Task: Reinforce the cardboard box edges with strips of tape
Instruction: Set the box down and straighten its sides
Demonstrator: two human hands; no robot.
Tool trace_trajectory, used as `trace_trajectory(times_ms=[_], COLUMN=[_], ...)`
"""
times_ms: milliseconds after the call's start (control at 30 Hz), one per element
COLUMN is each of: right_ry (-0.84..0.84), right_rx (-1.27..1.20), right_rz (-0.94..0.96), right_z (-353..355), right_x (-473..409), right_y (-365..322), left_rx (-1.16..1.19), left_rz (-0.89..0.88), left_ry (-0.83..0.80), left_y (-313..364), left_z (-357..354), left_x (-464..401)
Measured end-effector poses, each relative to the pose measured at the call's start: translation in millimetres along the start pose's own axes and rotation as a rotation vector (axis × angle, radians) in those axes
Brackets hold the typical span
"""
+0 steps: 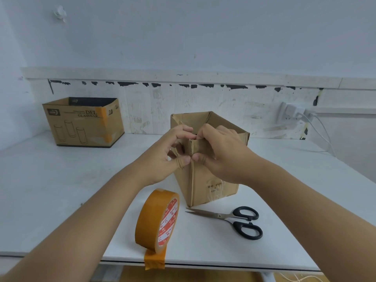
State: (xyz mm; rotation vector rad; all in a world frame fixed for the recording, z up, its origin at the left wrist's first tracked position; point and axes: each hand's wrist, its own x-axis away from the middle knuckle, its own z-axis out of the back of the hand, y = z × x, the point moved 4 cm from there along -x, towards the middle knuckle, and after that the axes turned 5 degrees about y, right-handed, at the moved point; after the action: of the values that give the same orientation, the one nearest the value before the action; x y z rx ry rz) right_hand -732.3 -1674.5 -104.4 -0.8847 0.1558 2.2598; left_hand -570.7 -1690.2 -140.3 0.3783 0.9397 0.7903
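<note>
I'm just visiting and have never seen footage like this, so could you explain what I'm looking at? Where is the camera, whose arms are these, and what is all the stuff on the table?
There is no machine here: a person wears one wide-angle camera on the head, which looks forward and down, so the two bare arms that reach in are that person's own. The left hand and the right hand meet at the top of the near corner edge of an open plain brown cardboard box, with fingers hooked over its rim and thumbs pressed beside the edge, seemingly smoothing a tape strip there. On the white table lie a roll of orange-brown packing tape, standing on edge with its loose end hanging over the table's front, and black-handled scissors. At the back left stands a second, printed cardboard box.
</note>
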Motion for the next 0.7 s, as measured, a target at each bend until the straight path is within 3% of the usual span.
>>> trace_trajectory(times_ms=[167,567,700], right_ry=[-0.034,0.07,0.041], right_rx=[-0.052,-0.081,-0.114], right_rz=[-0.029,-0.112,-0.106], right_z=[1.4,-0.4,0.6], right_x=[1.0,-4.3,-3.1], right_y=[1.2,1.0,2.2], left_rx=[0.019,0.116,0.136], left_rz=[0.006,0.071,0.09], left_ry=[-0.022,0.114,0.079], left_y=[-1.5,13.2,11.6], left_z=[3.7,2.4,4.0], left_x=[1.0,-6.8,-5.1])
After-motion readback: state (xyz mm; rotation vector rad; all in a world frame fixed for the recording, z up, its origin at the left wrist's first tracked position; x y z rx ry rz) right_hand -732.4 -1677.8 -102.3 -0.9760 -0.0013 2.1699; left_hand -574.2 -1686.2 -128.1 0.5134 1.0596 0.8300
